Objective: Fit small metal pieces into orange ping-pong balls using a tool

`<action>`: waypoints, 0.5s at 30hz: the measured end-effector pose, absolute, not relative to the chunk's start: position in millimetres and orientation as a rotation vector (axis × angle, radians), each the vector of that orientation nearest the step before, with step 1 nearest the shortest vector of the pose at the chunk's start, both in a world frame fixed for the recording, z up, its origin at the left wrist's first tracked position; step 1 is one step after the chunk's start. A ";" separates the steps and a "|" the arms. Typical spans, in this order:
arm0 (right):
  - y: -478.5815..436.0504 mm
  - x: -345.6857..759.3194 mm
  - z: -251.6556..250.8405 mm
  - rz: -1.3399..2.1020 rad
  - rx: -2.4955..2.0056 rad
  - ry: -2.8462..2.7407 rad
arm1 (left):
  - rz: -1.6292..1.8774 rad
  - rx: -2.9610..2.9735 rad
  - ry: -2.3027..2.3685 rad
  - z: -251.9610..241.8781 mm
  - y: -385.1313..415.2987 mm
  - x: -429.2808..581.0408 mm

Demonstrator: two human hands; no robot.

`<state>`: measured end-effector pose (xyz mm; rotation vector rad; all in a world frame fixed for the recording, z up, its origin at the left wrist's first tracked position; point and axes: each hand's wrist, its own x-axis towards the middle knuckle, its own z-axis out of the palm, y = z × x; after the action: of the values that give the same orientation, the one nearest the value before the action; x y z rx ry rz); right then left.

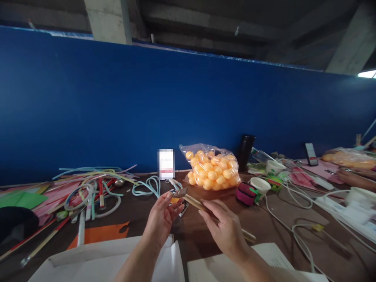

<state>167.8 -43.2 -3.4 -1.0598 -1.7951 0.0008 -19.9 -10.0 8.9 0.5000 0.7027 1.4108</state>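
While left hand [162, 217] pinches and right hand [225, 230] grips the wooden stick [192, 200], bare table [138, 213] lies beneath.

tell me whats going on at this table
A person holds a pair of wooden sticks above the brown table. The right hand grips them along the shaft, while the left hand pinches the far end, where a small metal piece sits. Behind them lies a bag of orange ping-pong balls, with coloured strips strewn to the left. Another person's hand rests at the far right.
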 end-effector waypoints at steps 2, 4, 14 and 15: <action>-43.1 167.8 -2.9 -0.003 -1.050 -1.763 | 1.403 0.504 0.738 8.8 -10.5 -19.7; -42.6 168.0 -2.9 0.002 -1.051 -1.738 | 1.406 0.525 0.757 8.2 -10.1 -19.4; -41.7 171.0 -3.7 0.064 -1.075 -1.714 | 1.506 0.578 0.757 5.2 -6.8 -17.5; -41.6 171.3 -3.7 0.067 -1.076 -1.708 | 1.506 0.582 0.755 5.4 -6.9 -17.4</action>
<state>171.3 -41.6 -3.7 -1.0756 -1.7084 0.0673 -17.4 -6.9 5.4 0.5822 0.7552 1.5059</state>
